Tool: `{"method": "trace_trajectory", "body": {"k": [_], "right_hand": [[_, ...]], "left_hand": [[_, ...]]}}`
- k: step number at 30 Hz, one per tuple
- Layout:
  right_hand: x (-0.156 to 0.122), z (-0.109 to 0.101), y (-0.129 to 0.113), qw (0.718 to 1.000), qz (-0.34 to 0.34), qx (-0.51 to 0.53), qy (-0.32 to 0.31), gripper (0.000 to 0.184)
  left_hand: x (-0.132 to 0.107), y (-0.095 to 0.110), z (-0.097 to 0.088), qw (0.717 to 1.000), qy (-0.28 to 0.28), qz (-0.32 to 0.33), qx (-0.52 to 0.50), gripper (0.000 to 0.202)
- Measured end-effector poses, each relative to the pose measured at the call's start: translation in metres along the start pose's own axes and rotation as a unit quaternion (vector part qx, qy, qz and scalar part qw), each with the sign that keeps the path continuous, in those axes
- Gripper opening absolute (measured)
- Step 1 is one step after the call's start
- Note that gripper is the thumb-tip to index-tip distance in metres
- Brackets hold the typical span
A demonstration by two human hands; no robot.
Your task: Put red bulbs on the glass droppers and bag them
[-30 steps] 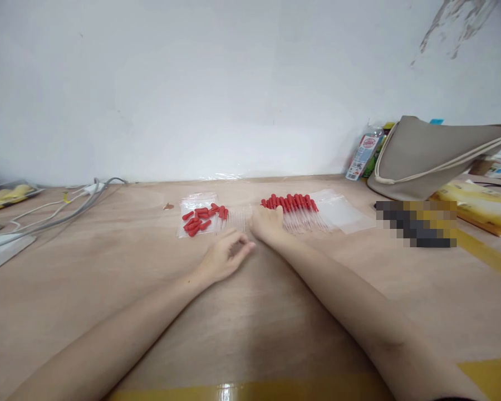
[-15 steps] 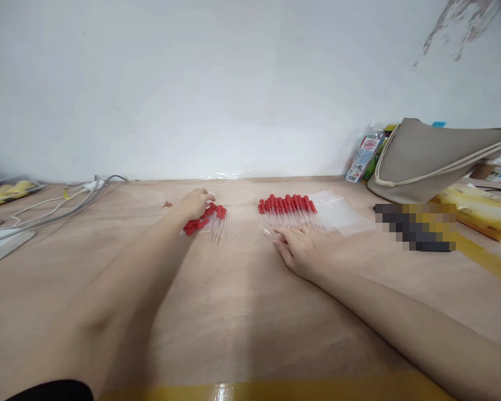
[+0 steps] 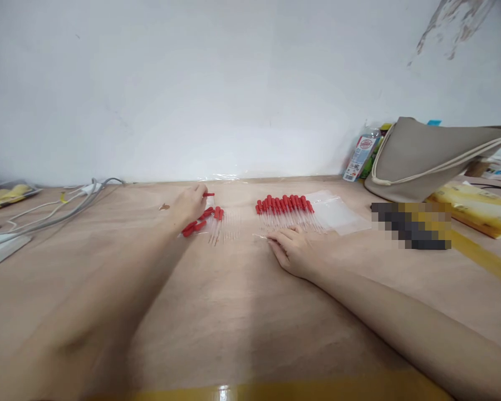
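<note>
The red bulb, matte and slim, sticks out from the left hand (image 3: 191, 205), whose fingers close on it above loose red bulbs (image 3: 194, 227); the right hand (image 3: 295, 250), loosely curled, pinches a thin transparent tube (image 3: 259, 236) near a row of red-topped droppers (image 3: 284, 205) with tapering clear stems; the tabletop (image 3: 217, 312) is wood-grained.

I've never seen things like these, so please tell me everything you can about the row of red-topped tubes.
The row of red-topped tubes holds many thin, clear tubes, glass or plastic, each with a rubbery-looking red top. They lie close together on the wooden-looking table, red ends towards the wall; those tops form an uneven line. A clear plastic bag lies at the row's right end. The right hand is by the tubes' near ends; whether it touches them is unclear.
</note>
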State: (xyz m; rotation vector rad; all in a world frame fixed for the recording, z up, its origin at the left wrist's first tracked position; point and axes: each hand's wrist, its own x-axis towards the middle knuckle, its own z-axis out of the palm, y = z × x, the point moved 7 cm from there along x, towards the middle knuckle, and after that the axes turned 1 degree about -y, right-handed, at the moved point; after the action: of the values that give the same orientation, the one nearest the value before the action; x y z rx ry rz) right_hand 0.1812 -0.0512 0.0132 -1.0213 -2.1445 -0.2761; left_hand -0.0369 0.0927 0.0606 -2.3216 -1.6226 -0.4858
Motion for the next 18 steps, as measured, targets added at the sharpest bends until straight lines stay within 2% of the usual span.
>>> {"method": "trace_trajectory", "body": {"k": [1,4,6,8,10,13,18], "right_hand": [[0.0,0.0,0.002,1.0,0.008,0.009,0.006,0.015],[0.0,0.001,0.005,0.999,0.03,0.032,0.009,0.012],[0.0,0.001,0.004,0.999,0.033,0.036,-0.005,0.012],[0.001,0.001,0.001,0.999,0.029,0.033,-0.017,0.013],[0.001,-0.001,-0.002,0.999,0.02,0.028,-0.021,0.014],[0.002,-0.003,-0.006,0.999,0.005,0.027,-0.017,0.014],[0.002,-0.001,-0.007,0.999,-0.001,0.041,-0.018,0.012]], "left_hand": [[-0.014,0.013,-0.007,0.998,0.032,0.03,-0.051,0.022],[-0.062,0.049,-0.014,0.976,0.052,0.082,-0.194,0.025],[-0.09,0.075,-0.013,0.962,0.031,0.133,-0.235,0.025],[-0.107,0.091,-0.007,0.953,-0.018,0.143,-0.266,0.024],[-0.113,0.096,0.0,0.947,-0.048,0.113,-0.298,0.023],[-0.11,0.094,0.005,0.935,-0.066,0.068,-0.341,0.022],[-0.107,0.093,0.008,0.923,-0.072,0.069,-0.371,0.022]]}}
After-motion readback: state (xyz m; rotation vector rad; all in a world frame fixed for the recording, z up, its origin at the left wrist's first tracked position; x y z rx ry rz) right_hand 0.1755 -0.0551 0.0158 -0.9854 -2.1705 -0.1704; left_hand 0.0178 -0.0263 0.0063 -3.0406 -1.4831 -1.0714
